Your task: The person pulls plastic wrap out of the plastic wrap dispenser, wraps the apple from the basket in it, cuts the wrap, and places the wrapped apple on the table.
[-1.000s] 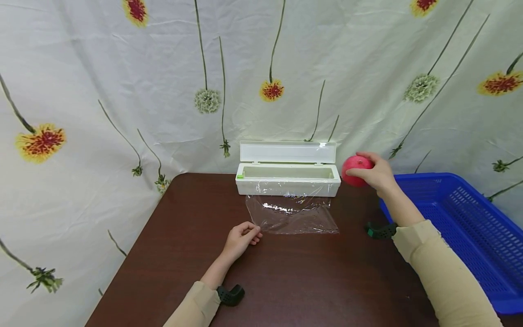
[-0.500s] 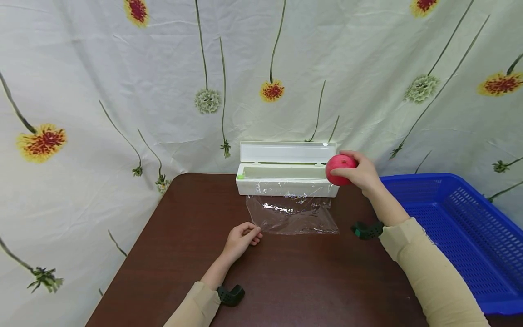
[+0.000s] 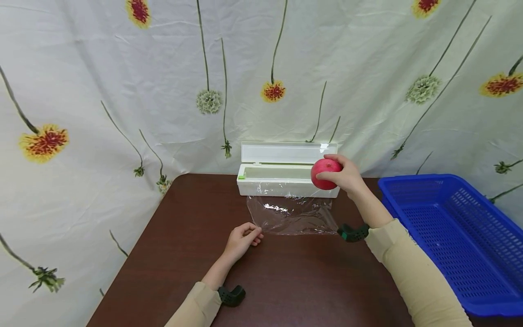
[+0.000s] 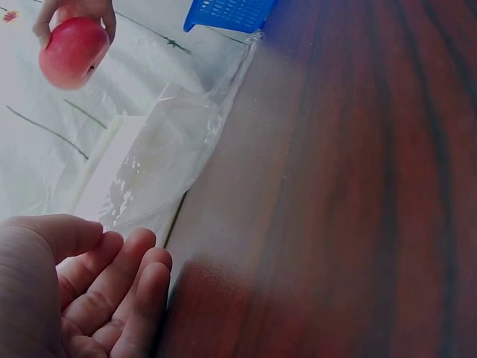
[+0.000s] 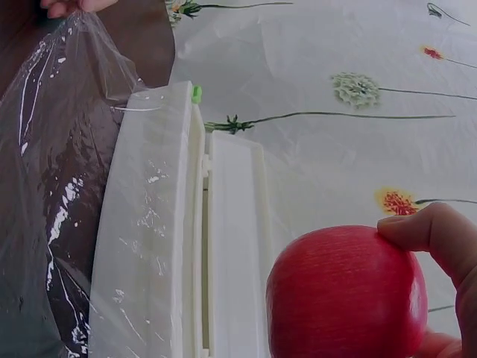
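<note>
My right hand (image 3: pixel 345 175) grips a red apple (image 3: pixel 325 173) between thumb and fingers, held up in front of the right end of a white cling film box (image 3: pixel 269 188). The box stands with its lid (image 3: pixel 282 152) raised at the back. From its front a clear sheet of cling film (image 3: pixel 292 220) comes out toward me. The left hand (image 3: pixel 241 240) pinches the near left corner of that film between thumb and forefinger; the right wrist view shows the film (image 5: pixel 67 149) drawn up to those fingertips. In the left wrist view the apple (image 4: pixel 73 54) hangs beyond the film.
A blue plastic basket (image 3: pixel 453 302) with slotted sides stands at the right of the dark brown table (image 3: pixel 196 204). Behind the table hangs a pale cloth (image 3: pixel 171 68) printed with flowers.
My right hand has carried the apple leftward, from beside the box's right end to in front of it. The left hand keeps its place on the film corner.
</note>
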`<state>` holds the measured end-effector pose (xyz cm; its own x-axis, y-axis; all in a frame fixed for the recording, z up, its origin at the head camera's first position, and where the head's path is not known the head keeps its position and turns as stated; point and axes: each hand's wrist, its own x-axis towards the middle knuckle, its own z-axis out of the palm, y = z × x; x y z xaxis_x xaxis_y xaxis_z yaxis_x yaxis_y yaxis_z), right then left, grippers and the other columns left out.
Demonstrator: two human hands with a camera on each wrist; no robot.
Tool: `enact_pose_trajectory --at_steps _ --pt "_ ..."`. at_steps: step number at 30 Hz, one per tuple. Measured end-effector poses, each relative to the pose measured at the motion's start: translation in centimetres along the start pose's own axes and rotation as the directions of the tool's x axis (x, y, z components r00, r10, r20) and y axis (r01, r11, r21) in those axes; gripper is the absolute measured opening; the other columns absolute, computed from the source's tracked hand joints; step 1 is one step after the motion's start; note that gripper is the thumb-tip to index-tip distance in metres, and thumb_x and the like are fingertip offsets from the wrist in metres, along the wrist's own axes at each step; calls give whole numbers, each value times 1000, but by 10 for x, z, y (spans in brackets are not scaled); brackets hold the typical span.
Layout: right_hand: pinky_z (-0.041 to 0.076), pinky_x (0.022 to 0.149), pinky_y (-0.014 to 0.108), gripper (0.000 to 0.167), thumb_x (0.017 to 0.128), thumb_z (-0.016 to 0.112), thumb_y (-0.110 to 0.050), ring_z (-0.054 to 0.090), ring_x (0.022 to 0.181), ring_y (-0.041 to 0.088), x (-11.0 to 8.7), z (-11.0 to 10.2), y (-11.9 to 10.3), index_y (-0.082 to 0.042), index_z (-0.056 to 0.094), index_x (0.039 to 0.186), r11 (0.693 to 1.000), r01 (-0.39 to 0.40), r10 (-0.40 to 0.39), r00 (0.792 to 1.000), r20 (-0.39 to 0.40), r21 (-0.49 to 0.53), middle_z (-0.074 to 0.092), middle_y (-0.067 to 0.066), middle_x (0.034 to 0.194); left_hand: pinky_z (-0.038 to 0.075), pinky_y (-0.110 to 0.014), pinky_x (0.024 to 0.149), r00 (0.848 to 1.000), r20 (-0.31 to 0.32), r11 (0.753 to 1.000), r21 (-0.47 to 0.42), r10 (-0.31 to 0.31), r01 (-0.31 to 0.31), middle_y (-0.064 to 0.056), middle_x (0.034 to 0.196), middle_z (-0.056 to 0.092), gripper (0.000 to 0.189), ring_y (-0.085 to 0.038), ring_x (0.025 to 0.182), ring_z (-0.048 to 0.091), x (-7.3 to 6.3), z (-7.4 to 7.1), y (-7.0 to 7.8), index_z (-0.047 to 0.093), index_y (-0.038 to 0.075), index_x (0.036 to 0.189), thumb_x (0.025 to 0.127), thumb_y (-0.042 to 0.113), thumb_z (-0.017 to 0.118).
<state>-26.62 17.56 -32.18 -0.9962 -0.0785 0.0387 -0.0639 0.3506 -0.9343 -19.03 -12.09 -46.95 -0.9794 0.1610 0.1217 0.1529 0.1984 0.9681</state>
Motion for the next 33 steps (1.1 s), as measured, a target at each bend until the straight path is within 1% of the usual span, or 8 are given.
enact_pose_trajectory --at_steps 7,15,17,20,24,25,29,33 --pt "45 90 51 69 78 73 -11 39 121 38 3 13 5 -6 41 139 1000 -8 8 1000 16 5 39 21 137 55 -32 63 1000 1 1000 -2 -8 8 -23 82 67 17 -29 71 64 -2 0 1 63 -10 91 93 5 58" --pt "47 89 51 68 77 73 -12 40 120 37 1 26 7 -9 44 138 1000 -7 7 1000 27 0 41 19 135 56 -33 63 1000 2 1000 9 -8 8 -24 82 66 17 -29 71 65 -1 0 2 63 -11 91 93 5 57" --pt "47 89 51 67 76 73 -12 40 120 37 1 30 7 -9 45 137 1000 -5 5 999 32 3 42 19 135 56 -32 63 1000 1 1000 6 6 -6 -24 82 66 18 -28 70 65 -1 0 0 62 -12 91 93 5 57" --pt "47 88 50 67 76 73 -12 41 119 36 2 36 9 -10 45 137 1000 -3 3 999 39 5 43 18 134 55 -31 62 1000 -5 1000 -8 8 -8 -22 81 67 19 -24 68 64 4 0 -12 63 -11 91 93 7 58" --pt "49 86 48 67 75 73 -11 42 118 36 2 44 11 -8 45 136 1000 20 -20 999 48 10 44 19 133 55 -27 61 1000 -27 1000 -11 -15 14 -17 80 68 18 -17 67 64 10 1 -29 65 -6 91 92 12 61" --pt "49 86 48 67 75 73 -11 43 117 36 2 45 11 -8 46 136 1000 25 -26 999 48 11 44 19 133 54 -26 61 999 -32 1000 -9 -17 16 -15 80 68 18 -16 67 64 10 2 -31 66 -5 90 92 13 61" --pt "49 86 47 66 75 73 -11 44 116 35 3 52 14 -7 46 135 999 27 -28 998 57 28 45 19 131 54 -26 60 999 -40 1000 -1 -6 6 -13 78 68 17 -15 66 63 10 2 -33 66 -2 89 92 13 61" --pt "48 88 47 66 74 74 -10 44 115 35 5 58 18 -6 47 134 999 12 -15 998 59 44 46 18 131 54 -26 60 999 -41 1000 -7 2 -2 -15 79 68 17 -17 67 64 9 2 -31 66 -3 90 92 13 61"
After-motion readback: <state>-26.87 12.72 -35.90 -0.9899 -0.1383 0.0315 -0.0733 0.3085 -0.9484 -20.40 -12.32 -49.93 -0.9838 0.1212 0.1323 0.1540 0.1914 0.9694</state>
